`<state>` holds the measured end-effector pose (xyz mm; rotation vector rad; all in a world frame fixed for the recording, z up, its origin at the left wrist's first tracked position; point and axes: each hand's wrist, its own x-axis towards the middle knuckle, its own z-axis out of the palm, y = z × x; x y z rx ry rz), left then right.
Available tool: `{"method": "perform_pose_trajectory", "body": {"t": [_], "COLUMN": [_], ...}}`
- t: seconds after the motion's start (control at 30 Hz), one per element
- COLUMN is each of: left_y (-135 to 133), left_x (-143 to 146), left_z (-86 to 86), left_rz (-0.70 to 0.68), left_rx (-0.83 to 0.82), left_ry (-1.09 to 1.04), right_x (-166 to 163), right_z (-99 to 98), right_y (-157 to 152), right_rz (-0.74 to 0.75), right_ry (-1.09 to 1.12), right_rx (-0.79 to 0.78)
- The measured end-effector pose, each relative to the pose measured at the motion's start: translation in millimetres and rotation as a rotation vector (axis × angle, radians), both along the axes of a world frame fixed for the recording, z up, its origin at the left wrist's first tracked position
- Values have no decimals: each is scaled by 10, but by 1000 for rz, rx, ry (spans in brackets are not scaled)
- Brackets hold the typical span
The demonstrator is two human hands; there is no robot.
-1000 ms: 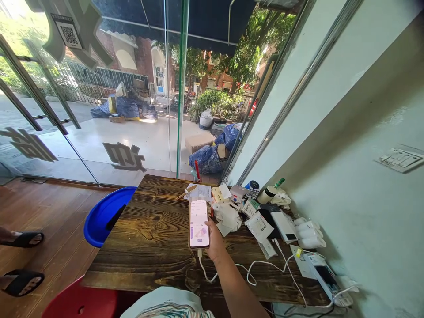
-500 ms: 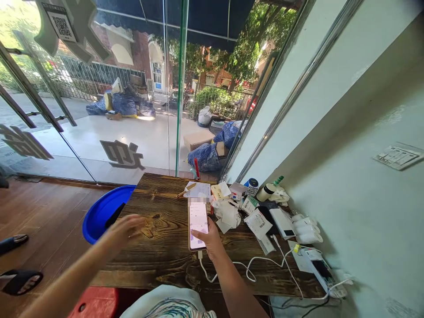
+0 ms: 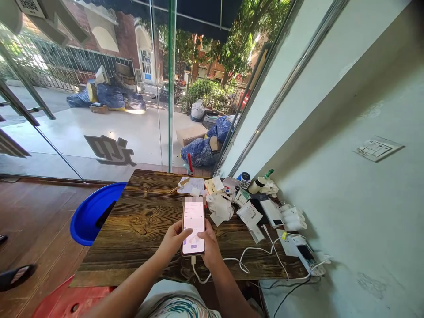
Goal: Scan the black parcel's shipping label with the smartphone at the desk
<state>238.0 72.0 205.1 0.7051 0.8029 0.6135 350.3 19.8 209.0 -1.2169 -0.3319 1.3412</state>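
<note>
Above the near side of the dark wooden bench (image 3: 139, 247), the left hand (image 3: 170, 243) and the right hand (image 3: 211, 248) have their grip closed round a lit phone (image 3: 194, 223), thumbs over its screen, a white cable (image 3: 200, 280) at its lower end. Beyond and rightward lie crumpled papers (image 3: 221, 210); past the glass panel (image 3: 171, 110), blue bags (image 3: 198, 154) rest outside.

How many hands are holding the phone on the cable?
2. The left hand holds the phone at its left edge, and the right hand holds it at its right edge. Some fingers are hidden behind it, but no other hand shows.
</note>
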Motion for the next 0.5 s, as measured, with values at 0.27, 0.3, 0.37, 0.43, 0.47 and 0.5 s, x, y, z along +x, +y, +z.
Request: {"method": "perform_pose_trajectory", "body": {"t": [0.27, 0.3, 0.37, 0.43, 0.47, 0.5], "left_y": [-39, -44, -55, -68, -72, -76], "left_x": [75, 66, 51, 45, 45, 46], "left_z": [24, 18, 6, -6, -13, -22], "left_rz": [24, 24, 24, 30, 36, 38], "left_rx": [-36, -54, -101, -140, -146, -141], "left_ry": [33, 21, 1, -19, -28, -35], "right_x": [18, 19, 19, 19, 21, 23], "right_z": [13, 9, -17, -53, -69, -79], "right_y": [11, 8, 1, -3, -4, -6], "right_rz": [-126, -130, -139, -154, -160, -158], "right_ry": [33, 28, 32, 35, 34, 36], "right_rx": [-87, -96, -103, -114, -119, -117]}}
